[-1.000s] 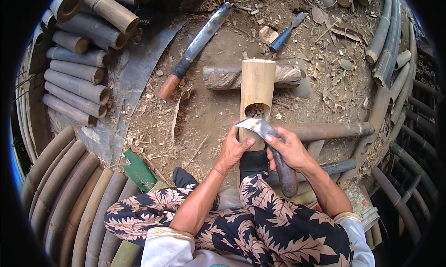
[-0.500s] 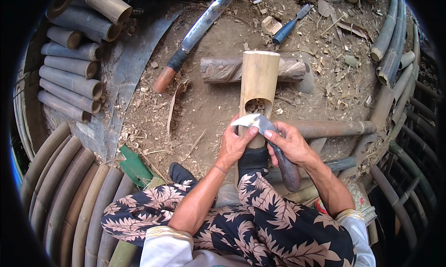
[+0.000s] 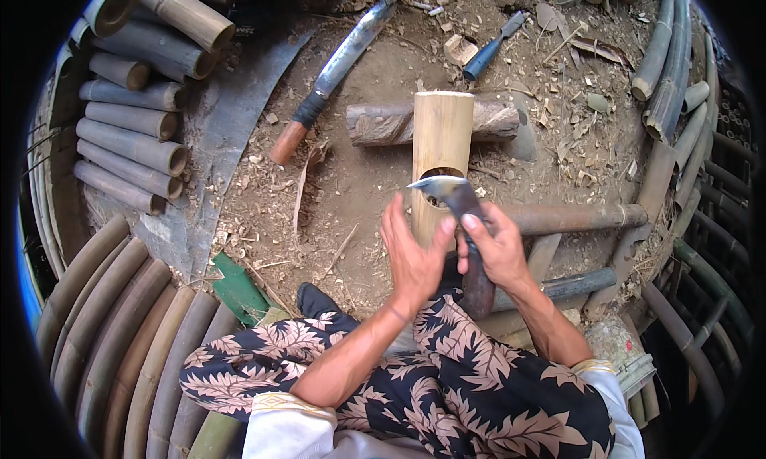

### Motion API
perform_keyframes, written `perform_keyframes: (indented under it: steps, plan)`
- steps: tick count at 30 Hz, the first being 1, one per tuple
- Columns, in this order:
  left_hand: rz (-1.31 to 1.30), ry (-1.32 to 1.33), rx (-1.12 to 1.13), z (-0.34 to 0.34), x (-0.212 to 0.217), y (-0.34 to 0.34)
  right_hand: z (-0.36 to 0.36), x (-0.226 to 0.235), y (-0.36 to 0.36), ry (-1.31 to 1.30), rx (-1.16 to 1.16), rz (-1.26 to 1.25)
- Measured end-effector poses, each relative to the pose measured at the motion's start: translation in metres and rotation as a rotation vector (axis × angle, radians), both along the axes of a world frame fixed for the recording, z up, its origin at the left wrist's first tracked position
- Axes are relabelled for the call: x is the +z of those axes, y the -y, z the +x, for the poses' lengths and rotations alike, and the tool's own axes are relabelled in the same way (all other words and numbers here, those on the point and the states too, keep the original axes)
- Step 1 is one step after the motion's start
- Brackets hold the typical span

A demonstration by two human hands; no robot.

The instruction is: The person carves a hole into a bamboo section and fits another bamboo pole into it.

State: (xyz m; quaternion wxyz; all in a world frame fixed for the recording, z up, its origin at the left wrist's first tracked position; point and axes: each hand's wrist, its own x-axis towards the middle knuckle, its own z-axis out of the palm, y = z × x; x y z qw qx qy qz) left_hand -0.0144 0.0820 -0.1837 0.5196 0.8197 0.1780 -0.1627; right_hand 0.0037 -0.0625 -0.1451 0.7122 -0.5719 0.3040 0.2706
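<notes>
A short hooked knife [image 3: 456, 197] with a dark wooden handle is in my right hand [image 3: 501, 250], its curved tip pointing left. Its blade is over the opening cut in a pale bamboo section [image 3: 444, 132] and hides part of that opening. The bamboo's far end leans on a brown wooden log [image 3: 379, 125]; its near end goes behind my hands. Beside the knife, my left hand [image 3: 411, 255] is off the blade, its fingers stretched and apart, with nothing in it.
A large knife [image 3: 351, 58] with a reddish handle and a blue-handled chisel [image 3: 488, 53] lie on the chip-strewn dirt. Cut bamboo tubes [image 3: 132, 152] are stacked at the left. A bamboo pole [image 3: 578, 218] is on the right, and bent bamboo slats [image 3: 120, 323] curve at the lower left.
My left hand has let go of the hooked knife's blade and opened its fingers. The knife has turned in my right hand, its handle now more upright and shifted left.
</notes>
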Motion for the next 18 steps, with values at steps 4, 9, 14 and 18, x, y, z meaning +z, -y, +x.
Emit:
perform_keyframes:
  steps: [4, 9, 14, 18]
  plan:
    - [-0.287, -0.193, -0.406, 0.007, 0.09, -0.001, 0.015, 0.028, 0.016, 0.153, -0.286, 0.023]
    - [-0.379, -0.359, -0.449, 0.039, 0.115, -0.015, 0.044, 0.064, 0.048, 0.771, 0.247, -0.899]
    - [-0.691, -0.479, -0.511, 0.07, 0.142, -0.025, 0.058, 0.062, 0.052, 1.212, 0.794, -0.627]
    - [-1.244, -0.305, 0.042, 0.062, 0.104, -0.029, 0.055, 0.013, 0.045, 1.05, 0.076, -0.552]
